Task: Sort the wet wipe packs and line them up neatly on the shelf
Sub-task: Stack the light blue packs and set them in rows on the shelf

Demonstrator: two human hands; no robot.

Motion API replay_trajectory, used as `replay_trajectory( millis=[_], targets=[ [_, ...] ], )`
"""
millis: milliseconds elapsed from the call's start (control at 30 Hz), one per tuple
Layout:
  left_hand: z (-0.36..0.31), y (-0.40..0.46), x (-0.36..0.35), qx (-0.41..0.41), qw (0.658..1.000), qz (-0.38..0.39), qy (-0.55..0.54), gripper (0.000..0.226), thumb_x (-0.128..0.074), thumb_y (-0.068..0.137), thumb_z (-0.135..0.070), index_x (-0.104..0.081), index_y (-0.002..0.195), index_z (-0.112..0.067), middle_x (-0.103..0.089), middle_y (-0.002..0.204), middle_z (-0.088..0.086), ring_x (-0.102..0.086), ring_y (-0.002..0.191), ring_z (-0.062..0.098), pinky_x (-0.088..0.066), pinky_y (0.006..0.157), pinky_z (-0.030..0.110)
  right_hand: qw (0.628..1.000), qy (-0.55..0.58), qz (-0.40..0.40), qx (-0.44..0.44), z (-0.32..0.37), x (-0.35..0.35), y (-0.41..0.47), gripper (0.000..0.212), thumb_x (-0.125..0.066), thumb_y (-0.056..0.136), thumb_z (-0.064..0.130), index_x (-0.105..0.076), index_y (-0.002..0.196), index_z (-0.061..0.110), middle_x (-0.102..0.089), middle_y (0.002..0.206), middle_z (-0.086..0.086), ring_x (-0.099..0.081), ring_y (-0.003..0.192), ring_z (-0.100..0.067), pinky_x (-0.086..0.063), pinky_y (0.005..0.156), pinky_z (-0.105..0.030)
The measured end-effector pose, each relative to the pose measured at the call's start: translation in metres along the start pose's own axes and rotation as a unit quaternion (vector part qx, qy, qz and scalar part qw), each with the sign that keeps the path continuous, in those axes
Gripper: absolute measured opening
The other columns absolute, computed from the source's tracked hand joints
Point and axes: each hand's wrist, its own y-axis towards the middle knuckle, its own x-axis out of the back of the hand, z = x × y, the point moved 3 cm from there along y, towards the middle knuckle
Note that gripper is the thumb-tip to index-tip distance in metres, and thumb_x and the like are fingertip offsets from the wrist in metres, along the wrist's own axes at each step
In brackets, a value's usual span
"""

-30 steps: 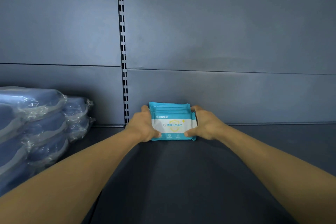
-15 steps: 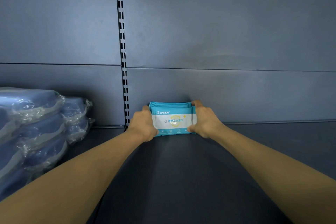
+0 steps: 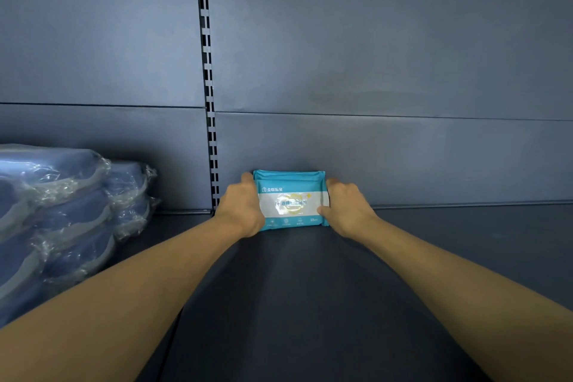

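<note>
A small bundle of teal and white wet wipe packs (image 3: 291, 199) stands upright on the dark shelf (image 3: 310, 288), right against the back panel. The front pack's white label faces me; the teal tops of the packs behind it show above. My left hand (image 3: 242, 209) grips the bundle's left side, fingers curled round the edge. My right hand (image 3: 347, 208) grips the right side, thumb pressed on the front face.
A stack of blue items wrapped in clear plastic (image 3: 62, 211) fills the shelf's left end. A slotted upright rail (image 3: 208, 77) runs down the back panel (image 3: 387, 56) just left of the packs. Bare shelf stretches to the right.
Both hands have pushed the bundle back to the rear panel and tipped it more upright. Its front label now faces me squarely.
</note>
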Motion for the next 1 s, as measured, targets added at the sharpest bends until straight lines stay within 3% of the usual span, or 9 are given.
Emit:
replay_trajectory(
  millis=[200, 367, 500, 1000],
  targets=[
    [0.001, -0.002, 0.001, 0.004, 1.0, 0.008, 0.003, 0.056, -0.072, 0.074, -0.003, -0.037, 0.117, -0.009, -0.057, 0.111, 0.011, -0.06, 0.098, 0.026, -0.056, 0.082, 0.042, 0.999, -0.043, 0.019, -0.014, 0.001, 0.002, -0.007, 0.038, -0.057, 0.091, 0.023, -0.041, 0.123, 0.009, -0.056, 0.12, -0.012, -0.058, 0.103, -0.032, -0.045, 0.074, -0.036],
    [-0.002, -0.017, 0.013, 0.015, 0.998, 0.017, 0.06, 0.057, -0.074, 0.078, -0.018, -0.034, 0.118, -0.012, -0.056, 0.11, 0.008, -0.059, 0.096, 0.024, -0.053, 0.079, 0.039, 0.998, -0.062, 0.023, 0.017, 0.004, 0.014, -0.019, 0.056, -0.063, 0.087, 0.03, -0.035, 0.131, 0.011, -0.043, 0.131, -0.01, -0.042, 0.122, -0.028, -0.043, 0.093, -0.041],
    [-0.014, -0.038, 0.035, 0.01, 0.99, -0.008, 0.142, 0.057, -0.068, 0.083, -0.027, -0.034, 0.126, -0.012, -0.053, 0.117, 0.007, -0.055, 0.104, 0.026, -0.043, 0.073, 0.035, 0.994, -0.094, 0.01, 0.062, 0.013, 0.036, -0.039, 0.061, -0.06, 0.088, 0.031, -0.031, 0.138, 0.012, -0.039, 0.135, -0.009, -0.035, 0.126, -0.026, -0.038, 0.099, -0.039],
    [-0.098, -0.226, 0.077, 0.026, 0.97, -0.022, 0.239, 0.031, -0.049, 0.094, -0.03, -0.048, 0.123, -0.018, -0.057, 0.121, 0.007, -0.056, 0.109, 0.03, -0.042, 0.076, 0.034, 0.984, -0.061, -0.011, 0.167, 0.018, 0.112, -0.193, 0.045, -0.056, 0.092, 0.029, -0.043, 0.131, 0.01, -0.045, 0.131, -0.009, -0.047, 0.118, -0.028, -0.044, 0.093, -0.039]
  ],
)
